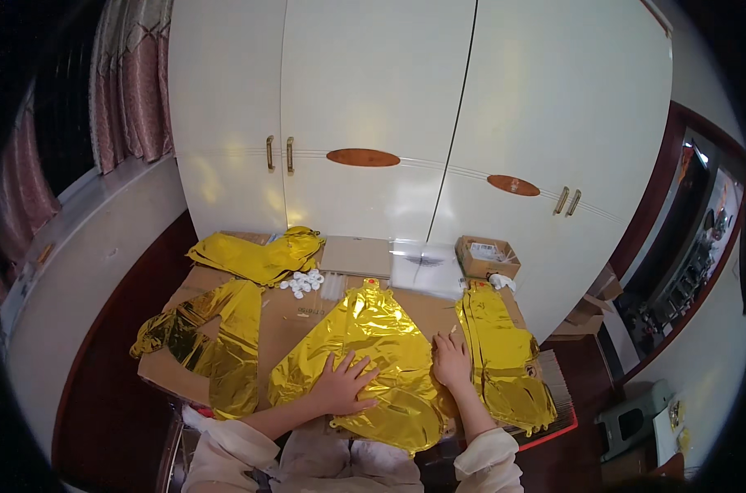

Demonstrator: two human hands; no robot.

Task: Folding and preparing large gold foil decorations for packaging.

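A flat, shiny gold foil balloon (389,329) lies on the cardboard in front of me, its narrow tab end pointing away. My left hand (340,388) rests flat on its lower left part with the fingers spread. At its right edge, my right hand (452,361) lies palm down, fingers stretched out, partly on the cardboard. Another gold foil balloon (496,353) is spread out just right of that hand. To the left is a gold foil piece with an angled shape (237,345). More gold foil (254,256) lies bunched at the far left.
Small white round pieces (305,282) sit in a pile behind the middle balloon. Beyond are a flat cardboard piece (356,255), a white printed sheet (426,269) and an open small box (488,256). A white cabinet (373,82) stands behind; a grey stool (635,419) is at right.
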